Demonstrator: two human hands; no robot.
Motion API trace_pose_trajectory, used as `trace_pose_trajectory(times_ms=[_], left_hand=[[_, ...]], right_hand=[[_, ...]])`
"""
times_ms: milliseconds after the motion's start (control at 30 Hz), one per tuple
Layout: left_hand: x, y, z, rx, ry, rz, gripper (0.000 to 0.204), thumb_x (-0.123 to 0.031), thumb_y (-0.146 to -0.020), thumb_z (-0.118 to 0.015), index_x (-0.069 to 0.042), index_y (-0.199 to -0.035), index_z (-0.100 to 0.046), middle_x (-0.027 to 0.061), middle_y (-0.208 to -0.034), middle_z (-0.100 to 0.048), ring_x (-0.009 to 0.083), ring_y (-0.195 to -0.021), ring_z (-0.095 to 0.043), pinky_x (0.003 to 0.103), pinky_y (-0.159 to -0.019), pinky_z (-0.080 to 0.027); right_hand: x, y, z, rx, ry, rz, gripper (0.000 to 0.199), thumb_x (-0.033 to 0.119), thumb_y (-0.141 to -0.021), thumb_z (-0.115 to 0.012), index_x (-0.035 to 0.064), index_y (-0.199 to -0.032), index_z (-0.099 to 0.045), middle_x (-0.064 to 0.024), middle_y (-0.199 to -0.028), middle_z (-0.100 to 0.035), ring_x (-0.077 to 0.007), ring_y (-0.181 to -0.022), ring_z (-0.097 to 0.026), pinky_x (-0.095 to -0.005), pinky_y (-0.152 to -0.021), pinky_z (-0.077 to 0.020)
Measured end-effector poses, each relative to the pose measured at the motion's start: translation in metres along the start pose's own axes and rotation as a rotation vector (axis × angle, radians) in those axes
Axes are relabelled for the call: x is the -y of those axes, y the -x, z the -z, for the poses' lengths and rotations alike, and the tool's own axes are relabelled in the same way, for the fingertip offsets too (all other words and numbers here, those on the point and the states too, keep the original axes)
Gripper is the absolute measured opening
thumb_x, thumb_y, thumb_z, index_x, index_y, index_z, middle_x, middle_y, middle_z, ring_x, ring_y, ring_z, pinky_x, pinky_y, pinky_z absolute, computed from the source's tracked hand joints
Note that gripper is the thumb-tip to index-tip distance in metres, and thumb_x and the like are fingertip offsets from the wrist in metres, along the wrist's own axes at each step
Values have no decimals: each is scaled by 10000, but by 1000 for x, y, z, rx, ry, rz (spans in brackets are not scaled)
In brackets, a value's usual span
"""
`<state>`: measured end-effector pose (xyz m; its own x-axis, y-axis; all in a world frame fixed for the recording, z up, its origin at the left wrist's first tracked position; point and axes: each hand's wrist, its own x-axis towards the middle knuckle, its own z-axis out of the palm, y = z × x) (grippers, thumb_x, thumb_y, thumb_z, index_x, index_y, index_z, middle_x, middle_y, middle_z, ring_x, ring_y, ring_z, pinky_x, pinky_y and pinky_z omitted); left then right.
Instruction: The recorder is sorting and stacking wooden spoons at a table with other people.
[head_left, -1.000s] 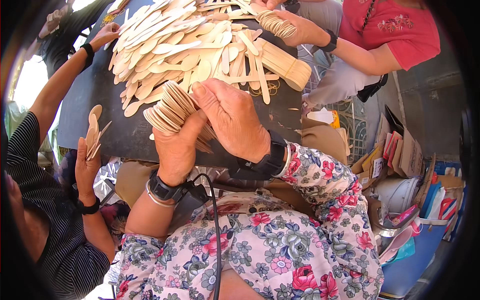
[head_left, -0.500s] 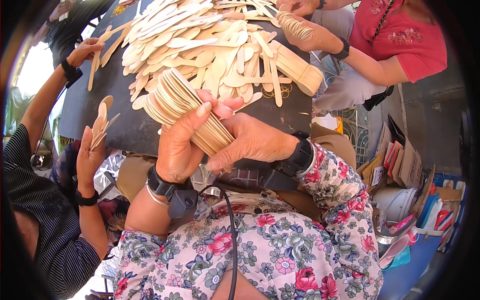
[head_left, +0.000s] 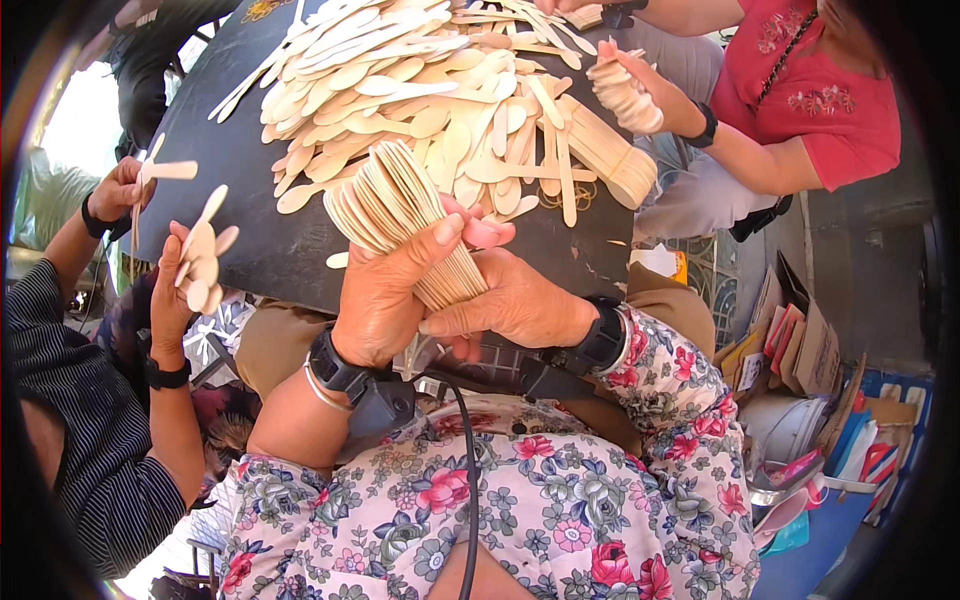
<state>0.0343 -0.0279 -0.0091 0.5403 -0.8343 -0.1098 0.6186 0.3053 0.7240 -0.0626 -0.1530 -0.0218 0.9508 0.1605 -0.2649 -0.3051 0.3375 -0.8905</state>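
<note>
Spoon stack (head_left: 388,205): many flat wooden spoons packed face to face, held up between my two hands, before the near edge of the dark table (head_left: 205,190).
Long axis: aslant, rounded bowl ends up and to my left, handle ends down and to my right.
Left hand (head_left: 388,305): gripping the stack round its middle from the left, thumb across the near side, fingertips showing past the far side.
Right hand (head_left: 522,303): gripping low at the handle ends, thumb on the near side, other fingers partly hidden.
Nearer hand: both touch the stack; my left is nearer the bowls, my right nearer the handle ends, so the bowls lie up and leftward from my right.
Spoon heap (head_left: 400,85): loose on the table, beyond the stack.
Aligned bundle (head_left: 608,155): at the heap's right, thin yellowish bands (head_left: 568,197) lying near.
Left neighbour: one hand (head_left: 168,305) holds a few fanned spoons (head_left: 203,262).
Right neighbour: one hand (head_left: 678,108) holds a smaller stack (head_left: 624,98).
</note>
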Motion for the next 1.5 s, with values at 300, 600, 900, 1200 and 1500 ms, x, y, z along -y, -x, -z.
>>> trace_pose_trajectory(times_ms=[300,600,900,1200,1500], left_hand=[[-14,-7,10,123,122,-173,571,-172,-888,-663,-28,-1356,-367,174,-979,-654,297,-964,-664,430,-818,-572],[-22,-8,24,45,-121,-279,372,-123,-911,-602,-30,-1259,-507,169,-984,-635,299,-961,-660,439,-826,-580],[-29,-12,26,3,-156,-137,202,-140,-932,-568,-1,-1079,-557,146,-859,-633,296,-896,-682,417,-747,-599],[-16,-14,24,-31,-178,-157,114,-126,-917,-587,-23,-919,-537,90,-797,-581,209,-760,-627,407,-751,-584],[3,-14,16,-109,270,-172,415,-141,-884,-646,-24,-1228,-446,114,-856,-618,263,-926,-643,445,-824,-562]], right_hand=[[4,2,2,92,-125,-202,235,190,-886,-689,3,-981,-584,-63,-704,-588,-149,-553,-585,-263,-468,-498],[-1,0,-1,103,-122,-302,205,212,-918,-645,15,-938,-594,-63,-718,-600,-133,-561,-603,-248,-468,-514],[4,1,-1,87,-98,-328,268,288,-922,-633,32,-861,-582,-41,-678,-574,-114,-515,-576,-229,-418,-480],[3,2,0,49,-127,-310,312,309,-933,-617,23,-812,-576,-31,-605,-543,-94,-433,-506,-217,-334,-381],[1,-1,-7,-75,-10,-204,288,279,-943,-608,10,-846,-571,-27,-609,-530,-87,-454,-516,-205,-343,-390]])
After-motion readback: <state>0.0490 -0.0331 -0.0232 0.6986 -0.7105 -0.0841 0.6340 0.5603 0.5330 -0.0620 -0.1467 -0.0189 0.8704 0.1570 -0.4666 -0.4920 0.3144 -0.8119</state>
